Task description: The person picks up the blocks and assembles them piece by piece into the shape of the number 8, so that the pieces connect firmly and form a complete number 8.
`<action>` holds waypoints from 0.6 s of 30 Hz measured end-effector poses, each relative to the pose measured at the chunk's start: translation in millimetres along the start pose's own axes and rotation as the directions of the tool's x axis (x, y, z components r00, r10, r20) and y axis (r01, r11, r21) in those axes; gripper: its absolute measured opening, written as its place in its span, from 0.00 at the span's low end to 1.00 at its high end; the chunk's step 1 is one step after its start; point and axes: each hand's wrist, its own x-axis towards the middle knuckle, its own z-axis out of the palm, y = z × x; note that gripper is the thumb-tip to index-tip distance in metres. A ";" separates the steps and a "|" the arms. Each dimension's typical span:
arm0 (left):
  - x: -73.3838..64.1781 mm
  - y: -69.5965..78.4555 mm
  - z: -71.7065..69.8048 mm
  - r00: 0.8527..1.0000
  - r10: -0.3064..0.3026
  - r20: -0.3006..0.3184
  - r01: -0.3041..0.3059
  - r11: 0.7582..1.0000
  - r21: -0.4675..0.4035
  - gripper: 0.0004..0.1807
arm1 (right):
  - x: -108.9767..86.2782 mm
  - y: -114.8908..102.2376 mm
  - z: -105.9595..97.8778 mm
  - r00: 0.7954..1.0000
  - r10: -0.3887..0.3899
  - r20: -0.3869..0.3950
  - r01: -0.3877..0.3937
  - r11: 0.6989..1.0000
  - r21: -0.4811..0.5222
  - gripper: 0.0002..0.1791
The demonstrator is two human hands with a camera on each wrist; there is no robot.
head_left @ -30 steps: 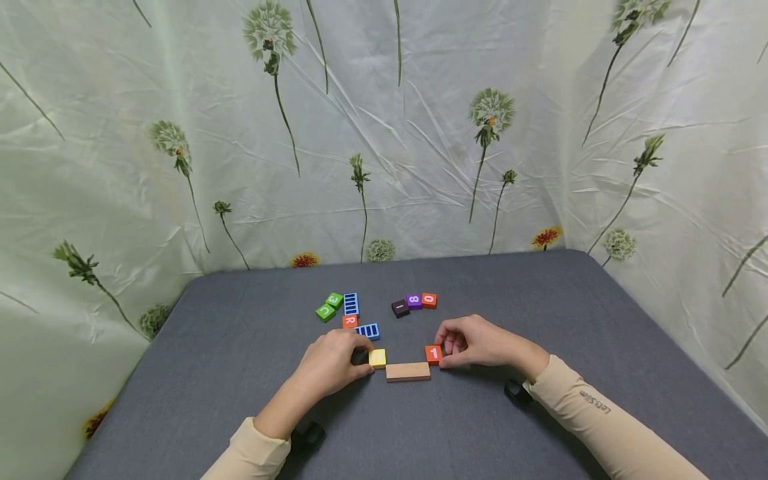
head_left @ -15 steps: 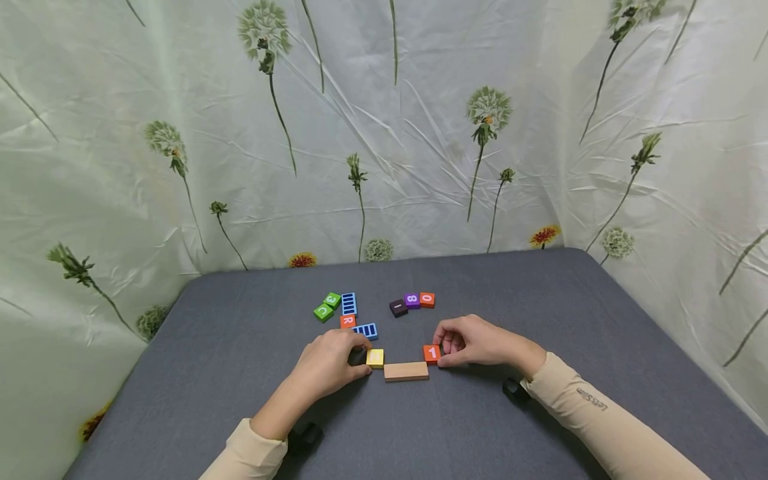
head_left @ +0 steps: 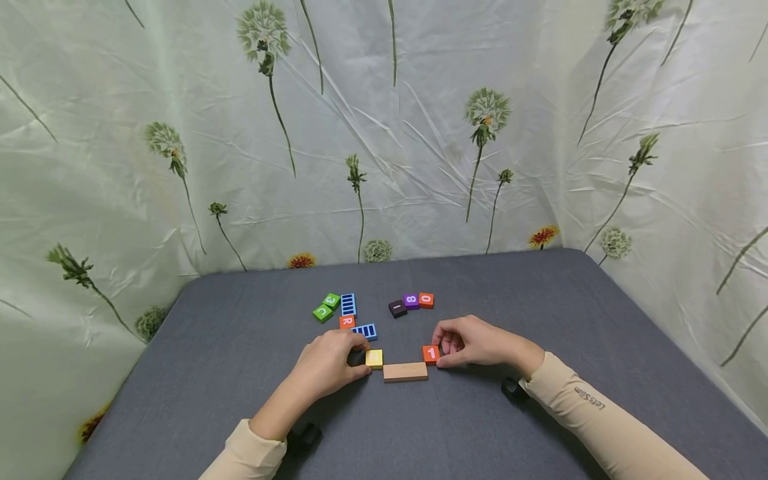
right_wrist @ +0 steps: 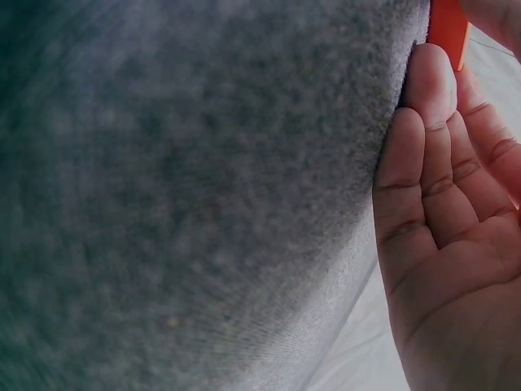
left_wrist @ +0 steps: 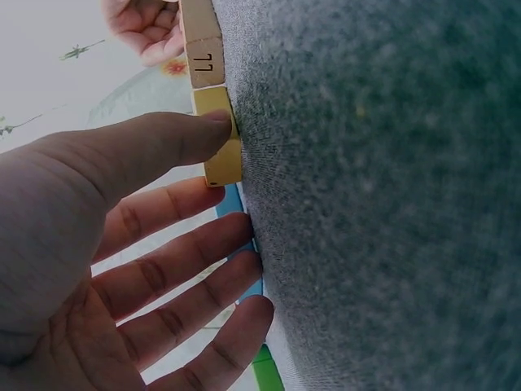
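Note:
My left hand [head_left: 327, 361] pinches a small yellow block [head_left: 375, 359] between thumb and forefinger. In the left wrist view, the thumb lies on the yellow block's side [left_wrist: 216, 167], and the other fingers are spread apart. Opposite, my right hand [head_left: 479, 343] pinches an orange-red block [head_left: 431, 355] marked with a 1. Its remaining fingers curl toward the palm in the right wrist view. A plain wooden bar [head_left: 405, 372] lies between the hands, its ends near both blocks. Only part of the red block [right_wrist: 448, 32] shows in the right wrist view.
Behind my left hand lie two blue striped blocks [head_left: 349, 305], a red R block [head_left: 347, 321] and two green blocks [head_left: 323, 313]. Farther right sit a black block [head_left: 398, 308], a purple 8 block [head_left: 411, 301] and a red 0 block [head_left: 426, 301]. A floral curtain [head_left: 420, 167] borders the grey table [head_left: 510, 293].
Both hands keep their grip on the yellow and red blocks. The head view has shifted very slightly; nothing on the table has visibly moved.

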 end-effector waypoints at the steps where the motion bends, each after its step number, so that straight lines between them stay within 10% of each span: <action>1: -0.1 -0.1 0.1 1.000 0.000 0.000 0.000 1.000 -0.001 0.15 | 0.1 0.0 0.2 1.000 0.000 0.001 0.000 1.000 0.000 0.14; 18: -1.6 -2.1 -1.1 1.000 -0.014 -0.007 0.014 1.000 -0.016 0.17 | 0.4 0.7 0.4 1.000 -0.002 0.008 0.002 1.000 0.004 0.14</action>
